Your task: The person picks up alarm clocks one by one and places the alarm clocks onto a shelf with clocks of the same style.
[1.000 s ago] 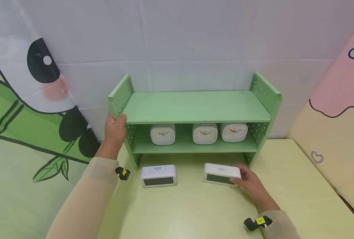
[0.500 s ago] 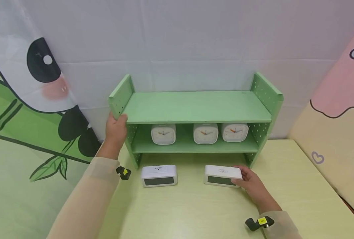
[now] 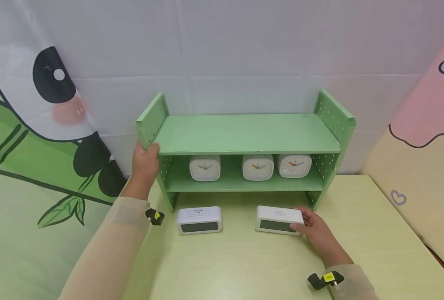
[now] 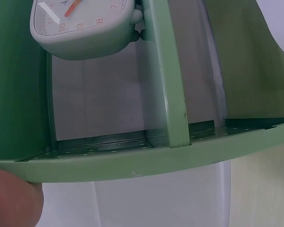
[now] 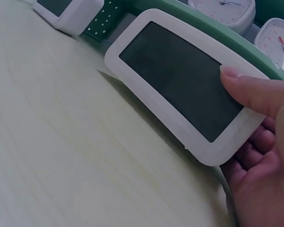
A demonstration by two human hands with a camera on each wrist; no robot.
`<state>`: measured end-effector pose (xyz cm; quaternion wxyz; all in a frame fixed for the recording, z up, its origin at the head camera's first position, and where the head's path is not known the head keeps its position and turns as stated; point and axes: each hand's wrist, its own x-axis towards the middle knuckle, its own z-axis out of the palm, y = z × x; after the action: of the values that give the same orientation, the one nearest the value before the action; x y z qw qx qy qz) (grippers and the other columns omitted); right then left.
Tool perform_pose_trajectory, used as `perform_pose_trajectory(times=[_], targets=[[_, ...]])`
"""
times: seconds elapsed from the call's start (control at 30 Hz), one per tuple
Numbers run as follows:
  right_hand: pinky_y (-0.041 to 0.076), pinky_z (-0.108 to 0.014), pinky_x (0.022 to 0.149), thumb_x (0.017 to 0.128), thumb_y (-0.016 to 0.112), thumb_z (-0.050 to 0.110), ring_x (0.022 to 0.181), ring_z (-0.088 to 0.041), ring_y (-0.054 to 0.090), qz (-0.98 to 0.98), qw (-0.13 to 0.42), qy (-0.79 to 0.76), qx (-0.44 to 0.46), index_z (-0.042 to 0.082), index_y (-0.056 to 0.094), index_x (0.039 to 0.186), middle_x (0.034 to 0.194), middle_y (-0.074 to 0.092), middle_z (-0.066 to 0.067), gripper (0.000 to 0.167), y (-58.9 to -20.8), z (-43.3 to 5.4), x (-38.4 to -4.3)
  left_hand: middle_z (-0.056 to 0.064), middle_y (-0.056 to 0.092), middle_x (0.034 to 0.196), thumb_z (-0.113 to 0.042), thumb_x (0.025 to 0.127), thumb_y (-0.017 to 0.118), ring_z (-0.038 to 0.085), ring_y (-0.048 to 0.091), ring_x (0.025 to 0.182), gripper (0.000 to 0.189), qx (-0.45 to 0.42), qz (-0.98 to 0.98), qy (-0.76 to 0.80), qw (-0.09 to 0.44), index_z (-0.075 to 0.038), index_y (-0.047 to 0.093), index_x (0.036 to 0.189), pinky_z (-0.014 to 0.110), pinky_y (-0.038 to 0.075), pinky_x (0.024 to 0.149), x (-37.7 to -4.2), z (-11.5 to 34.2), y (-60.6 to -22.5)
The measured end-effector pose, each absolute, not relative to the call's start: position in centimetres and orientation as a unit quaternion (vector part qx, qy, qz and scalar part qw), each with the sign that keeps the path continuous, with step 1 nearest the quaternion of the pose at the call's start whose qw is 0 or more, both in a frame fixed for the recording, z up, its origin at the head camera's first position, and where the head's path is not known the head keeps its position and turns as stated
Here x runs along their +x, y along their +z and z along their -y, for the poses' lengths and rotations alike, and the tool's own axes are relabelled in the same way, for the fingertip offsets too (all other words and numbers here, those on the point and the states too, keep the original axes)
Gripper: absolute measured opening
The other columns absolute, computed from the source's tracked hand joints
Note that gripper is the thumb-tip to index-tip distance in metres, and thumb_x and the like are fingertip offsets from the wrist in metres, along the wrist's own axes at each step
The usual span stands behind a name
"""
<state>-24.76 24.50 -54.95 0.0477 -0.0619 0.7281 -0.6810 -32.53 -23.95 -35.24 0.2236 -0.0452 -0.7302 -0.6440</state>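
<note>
A green two-tier shelf [image 3: 244,133] stands on the table against the wall. My left hand [image 3: 145,168] grips the front edge of its left side panel, thumb on the inner side; in the left wrist view only part of that hand [image 4: 12,201] shows. With the thumb on its dark screen and fingers behind, my right hand [image 3: 315,235] holds the right end of a white digital clock [image 3: 276,221]. Whether that clock's base touches the table I cannot tell. A second white digital clock [image 3: 198,221] sits to the left, in front of the shelf.
Three white analog alarm clocks, a left one [image 3: 205,168], a middle one [image 3: 258,167] and a right one [image 3: 294,166], stand on the lower shelf board. The pale yellow tabletop [image 3: 222,266] extends in front. Cloth with cartoon prints [image 3: 68,162] covers the walls.
</note>
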Motion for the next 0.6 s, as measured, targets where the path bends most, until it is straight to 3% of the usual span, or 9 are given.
perform_pose_trajectory(times=[0.3, 0.6], targets=[[0.055, -0.025, 0.088, 0.091, 0.075, 0.000, 0.110, -0.007, 0.063, -0.729, 0.031, -0.680, -0.075, -0.008, 0.048, 0.142, 0.136, 0.060, -0.017, 0.058, -54.4, -23.9, -24.9, 0.013, 0.050, 0.144, -0.018, 0.102, 0.044, 0.019, 0.043, 0.131, 0.053, -0.048, 0.730, -0.643, 0.228, -0.007, 0.040, 0.154, 0.038, 0.030, 0.117, -32.4, 24.1, -35.2], [0.057, -0.025, 0.084, 0.092, 0.074, -0.002, 0.106, -0.008, 0.064, -0.743, 0.005, -0.661, -0.101, -0.009, 0.050, 0.140, 0.126, 0.065, -0.005, 0.054, -51.4, -23.3, -23.8, 0.013, 0.051, 0.142, -0.014, 0.101, 0.043, 0.019, 0.044, 0.127, 0.052, -0.064, 0.719, -0.654, 0.227, -0.006, 0.040, 0.152, 0.038, 0.033, 0.114, -32.6, 23.9, -35.3]])
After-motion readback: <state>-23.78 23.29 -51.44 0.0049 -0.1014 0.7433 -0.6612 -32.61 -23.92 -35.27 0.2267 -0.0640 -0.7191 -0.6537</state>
